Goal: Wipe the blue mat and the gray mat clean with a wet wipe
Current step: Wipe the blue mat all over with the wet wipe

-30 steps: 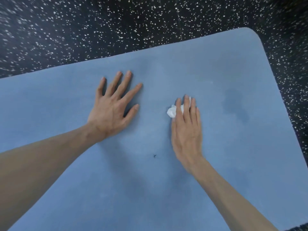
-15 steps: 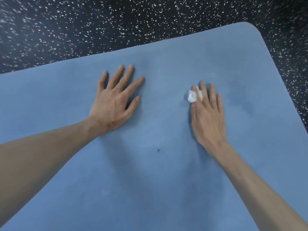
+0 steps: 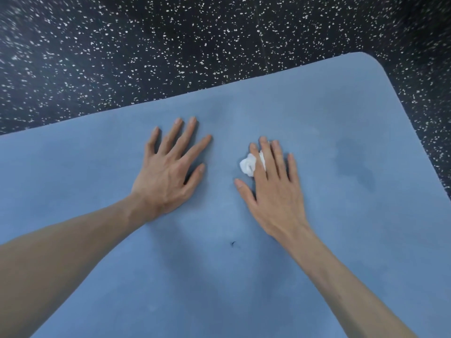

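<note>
I've got the right hand [image 3: 273, 189] flat, fingers straight, pressing the wipe [image 3: 249, 164] on the blue mat [image 3: 317, 240], left hand [image 3: 168, 174] splayed flat beside it — wipe's bunched up, prob slips out sideways.

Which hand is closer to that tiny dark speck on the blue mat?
Right. The right hand presses the white wipe just beyond the speck; the left hand lies flat farther off, beyond it leftward.
</note>
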